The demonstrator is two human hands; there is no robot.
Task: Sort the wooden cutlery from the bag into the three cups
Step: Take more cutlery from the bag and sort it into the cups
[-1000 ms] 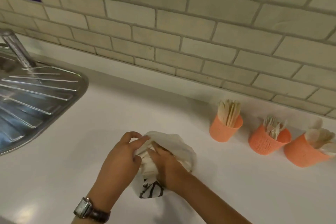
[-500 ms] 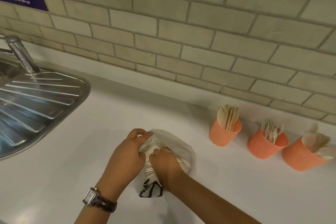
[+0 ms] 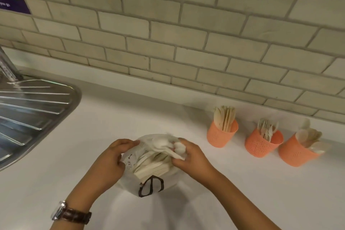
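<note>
Fingers (image 3: 128, 144) of left hand (image 3: 110, 162) pinched on bag rim, holding mouth open; right hand (image 3: 192, 157) closed on bunched bag edge and what looks like spoon heads, exact grip hidden by blur. Largest first: white counter (image 3: 233, 192), steel drainer (image 3: 33, 110) far left, well apart. Bag (image 3: 151, 183) between hands, near counter centre, stacked wooden cutlery (image 3: 153, 162) visible inside. Three orange cups along wall, right of bag: knife cup (image 3: 221, 134), fork cup (image 3: 261, 144), spoon cup (image 3: 296, 153), all partly filled. Likely step: opening bag, pulling a batch. Best done by keeping left pinch firm, drawing only one type, lifting clear of plastic before carrying to matching cup. Risk: mixed pieces snagging on the bag.
</note>
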